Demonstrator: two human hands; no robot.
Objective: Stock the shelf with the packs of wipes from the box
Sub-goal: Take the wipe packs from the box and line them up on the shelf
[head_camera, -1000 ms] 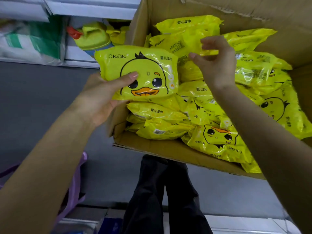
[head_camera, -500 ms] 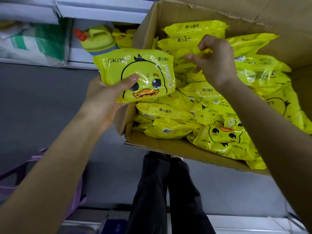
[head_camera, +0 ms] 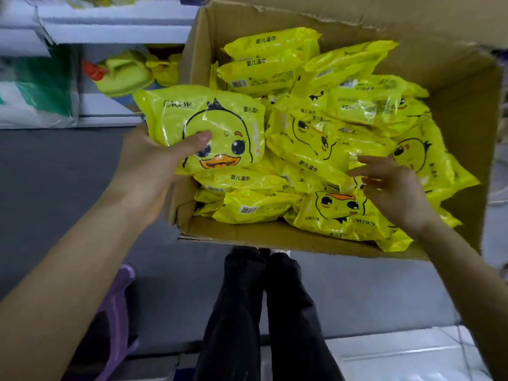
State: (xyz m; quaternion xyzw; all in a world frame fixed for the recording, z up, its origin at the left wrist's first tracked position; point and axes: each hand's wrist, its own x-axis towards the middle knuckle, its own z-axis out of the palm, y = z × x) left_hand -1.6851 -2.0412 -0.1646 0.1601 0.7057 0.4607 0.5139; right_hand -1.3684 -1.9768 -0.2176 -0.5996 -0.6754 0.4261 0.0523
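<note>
Left hand holds one duck pack over box left edge, thumb on front; right hand over pile of packs, fingers spread, holding nothing; box looks nearly full, lots left to move; shelf up left, blurry, some yellow things there; job looks barely started.
</note>
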